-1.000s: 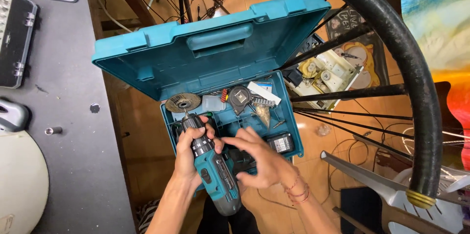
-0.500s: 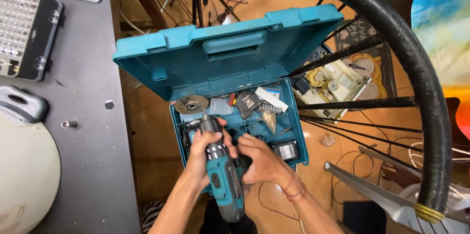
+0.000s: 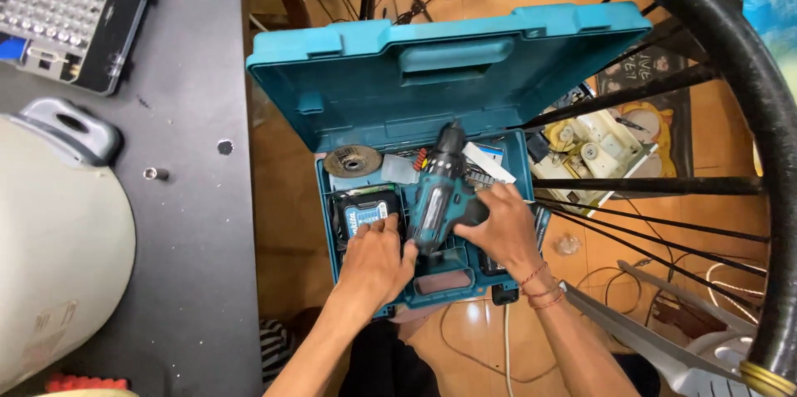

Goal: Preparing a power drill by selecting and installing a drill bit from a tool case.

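An open teal tool case (image 3: pixel 365 106) sits below me with its lid tipped back. A teal and black cordless drill (image 3: pixel 437 189) lies over the middle of the case tray, chuck pointing toward the lid. My right hand (image 3: pixel 501 227) grips the drill's handle from the right. My left hand (image 3: pixel 378 260) rests on the case's near left part, its fingers touching the drill's body and a black battery pack (image 3: pixel 365 214) in the tray. A round grinding disc (image 3: pixel 353 160) lies in the tray's far left corner.
A dark table (image 3: pixel 199 223) runs along the left, carrying a bit set in a black box (image 3: pixel 70 11), a small socket (image 3: pixel 152 173) and a large cream round object (image 3: pixel 58 239). A bicycle wheel (image 3: pixel 747 90) with spokes arcs across the right, over clutter on the wooden floor.
The drill has been turned and laid into the case, further from me. My left hand let go of its body and dropped to the tray by the battery. The view shifted right.
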